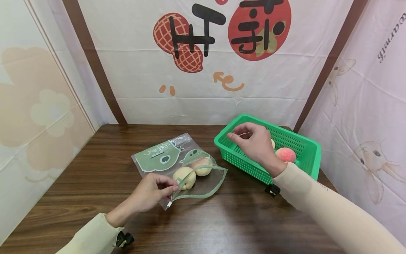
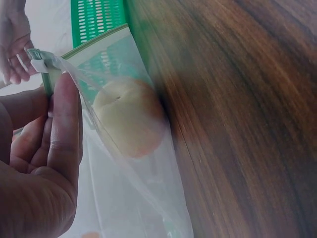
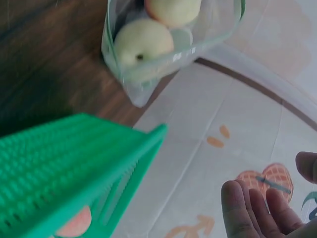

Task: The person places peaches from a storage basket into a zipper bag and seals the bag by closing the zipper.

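My left hand pinches the near corner of a clear zip bag by its green-edged mouth, beside the white slider. Two pale peaches lie in the bag: one peach near the fingers, another peach behind it. The bag lies on its side with its mouth spread toward the right. Over the left part of a green basket hovers my right hand, fingers loosely bent with nothing between them. A pink peach sits in the basket; a paler fruit is mostly hidden behind the right hand.
The brown wooden table carries the bag and, at its back right, the basket. A printed white cloth hangs behind the table, with more cloth at both sides. Each sleeve cuff bears a small black device.
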Action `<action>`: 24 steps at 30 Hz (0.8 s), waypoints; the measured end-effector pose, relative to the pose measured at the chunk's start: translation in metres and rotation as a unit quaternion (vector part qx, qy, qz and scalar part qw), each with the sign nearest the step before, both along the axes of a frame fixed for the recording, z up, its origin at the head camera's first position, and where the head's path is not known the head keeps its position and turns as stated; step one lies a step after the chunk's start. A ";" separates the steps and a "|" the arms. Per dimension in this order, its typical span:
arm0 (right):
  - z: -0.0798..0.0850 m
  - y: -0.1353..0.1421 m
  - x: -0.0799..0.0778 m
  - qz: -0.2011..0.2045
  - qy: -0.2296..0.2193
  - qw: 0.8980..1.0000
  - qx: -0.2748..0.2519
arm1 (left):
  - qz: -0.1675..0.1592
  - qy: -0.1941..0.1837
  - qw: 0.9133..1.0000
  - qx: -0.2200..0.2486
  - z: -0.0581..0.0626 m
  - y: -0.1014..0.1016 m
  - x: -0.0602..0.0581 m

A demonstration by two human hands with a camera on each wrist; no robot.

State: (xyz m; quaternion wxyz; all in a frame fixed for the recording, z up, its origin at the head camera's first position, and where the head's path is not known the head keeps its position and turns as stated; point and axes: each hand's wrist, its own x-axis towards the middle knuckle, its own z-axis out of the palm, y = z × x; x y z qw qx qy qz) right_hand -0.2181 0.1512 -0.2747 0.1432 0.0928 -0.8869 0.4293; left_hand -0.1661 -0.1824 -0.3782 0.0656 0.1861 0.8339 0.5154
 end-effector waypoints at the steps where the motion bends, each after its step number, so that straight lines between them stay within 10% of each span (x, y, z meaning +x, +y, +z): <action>1: 0.002 0.002 -0.002 -0.003 0.000 1.000 -0.002 | 0.000 0.000 1.000 0.000 0.000 0.000 0.000; 24: 0.002 0.065 -0.059 -0.046 -0.006 0.999 -0.002 | -0.001 -0.005 1.000 0.006 0.000 -0.003 0.002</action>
